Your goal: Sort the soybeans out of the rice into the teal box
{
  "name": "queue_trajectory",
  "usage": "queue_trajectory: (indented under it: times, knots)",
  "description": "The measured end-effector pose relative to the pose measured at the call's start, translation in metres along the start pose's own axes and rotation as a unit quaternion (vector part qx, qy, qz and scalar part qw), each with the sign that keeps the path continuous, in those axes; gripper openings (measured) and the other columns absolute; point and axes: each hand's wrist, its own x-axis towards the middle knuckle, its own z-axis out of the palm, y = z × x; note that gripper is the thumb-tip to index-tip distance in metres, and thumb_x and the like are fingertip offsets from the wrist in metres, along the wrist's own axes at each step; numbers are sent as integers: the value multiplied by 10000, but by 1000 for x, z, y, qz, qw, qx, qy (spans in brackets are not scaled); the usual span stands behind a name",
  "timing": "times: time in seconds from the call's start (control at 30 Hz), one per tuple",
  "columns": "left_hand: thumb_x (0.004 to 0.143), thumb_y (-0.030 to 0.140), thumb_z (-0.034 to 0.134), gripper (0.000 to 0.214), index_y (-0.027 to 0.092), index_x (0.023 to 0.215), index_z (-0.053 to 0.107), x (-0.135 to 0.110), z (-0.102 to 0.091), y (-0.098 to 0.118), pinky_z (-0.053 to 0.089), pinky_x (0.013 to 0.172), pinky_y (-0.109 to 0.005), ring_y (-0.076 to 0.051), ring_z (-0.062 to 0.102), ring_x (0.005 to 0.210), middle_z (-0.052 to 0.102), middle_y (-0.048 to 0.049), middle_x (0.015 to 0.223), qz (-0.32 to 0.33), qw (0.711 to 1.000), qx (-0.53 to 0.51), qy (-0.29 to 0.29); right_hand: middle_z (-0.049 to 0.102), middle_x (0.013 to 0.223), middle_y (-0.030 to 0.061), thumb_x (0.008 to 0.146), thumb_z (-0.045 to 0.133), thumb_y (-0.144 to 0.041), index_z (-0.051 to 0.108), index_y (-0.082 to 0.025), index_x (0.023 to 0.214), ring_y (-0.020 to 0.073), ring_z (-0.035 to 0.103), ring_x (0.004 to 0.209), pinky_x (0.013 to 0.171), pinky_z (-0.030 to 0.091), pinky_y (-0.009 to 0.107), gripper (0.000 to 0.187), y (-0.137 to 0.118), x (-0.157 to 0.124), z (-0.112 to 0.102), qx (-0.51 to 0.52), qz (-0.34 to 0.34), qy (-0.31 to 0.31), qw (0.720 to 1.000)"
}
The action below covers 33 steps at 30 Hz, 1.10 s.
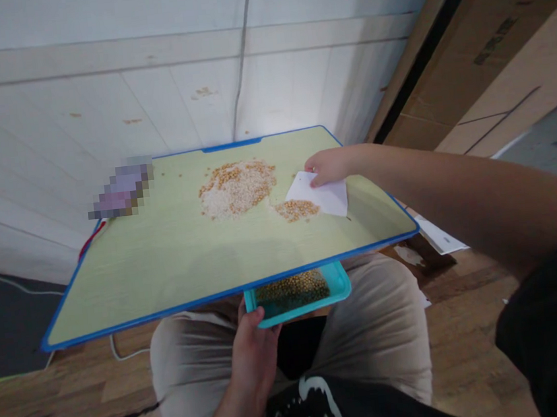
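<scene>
One paper (331, 196) in right grip (329, 164), grains (297, 210) alongside

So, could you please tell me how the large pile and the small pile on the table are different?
Size: the large pile covers more of the table than the small pile.
Content: the large pile mixes many pale grains with yellow beans; the small pile is mostly yellow beans.
Place: the small pile lies at the white paper in the right hand; the large pile is apart from it.
Both are loose and contain yellow beans.
</scene>
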Motion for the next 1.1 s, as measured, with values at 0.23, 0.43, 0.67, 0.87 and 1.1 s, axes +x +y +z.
queue_trajectory:
  times: [0.23, 0.43, 0.67, 0.87, 1.1]
  knots:
    - [620, 274, 790, 387, 295, 994, 692, 1, -2, -4, 527, 845, -364, -238, 702, 998, 786, 2, 1019, 17, 1000, 5, -18, 770, 1047, 113, 857, 716, -231, 759, -202, 1083, 285, 711, 955, 791, 508, 389, 231, -10, -7, 6, 10, -25, 13, 1000]
    - [622, 289, 795, 358, 266, 961, 680, 0, -2, -5, 508, 742, -329, -217, 685, 890, 763, -16, 996, 15, 1000, 16, -18, 771, 1094, 117, 851, 674, -208, 749, -159, 1135, 273, 701, 970, 768, 502, 364, 298, -19, -10, 11, -1, -48, -15, 999]
    - [607, 286, 807, 356, 252, 942, 689, -1, 0, -2, 519, 704, -313, -210, 675, 882, 755, -14, 972, 9, 1000, 14, -11, 765, 1160, 117, 847, 678, -205, 744, -149, 1179, 256, 693, 989, 739, 474, 325, 343, -30, -15, 15, -19, -65, -21, 998]
    - [617, 260, 786, 356, 251, 966, 714, -2, 2, 1, 535, 733, -325, -219, 688, 920, 764, -20, 994, 8, 1000, 14, -10, 767, 1147, 101, 867, 668, -198, 722, -139, 1207, 217, 686, 950, 698, 441, 295, 349, -42, -25, 16, -3, -79, -41, 996]
    - [651, 281, 764, 284, 269, 933, 730, 0, 1, 3, 532, 729, -323, -210, 698, 896, 773, 2, 948, 17, 999, 38, -23, 766, 1191, 116, 849, 695, -186, 724, -125, 1245, 225, 687, 1005, 746, 462, 300, 401, -53, -34, 20, 7, -100, -35, 994]
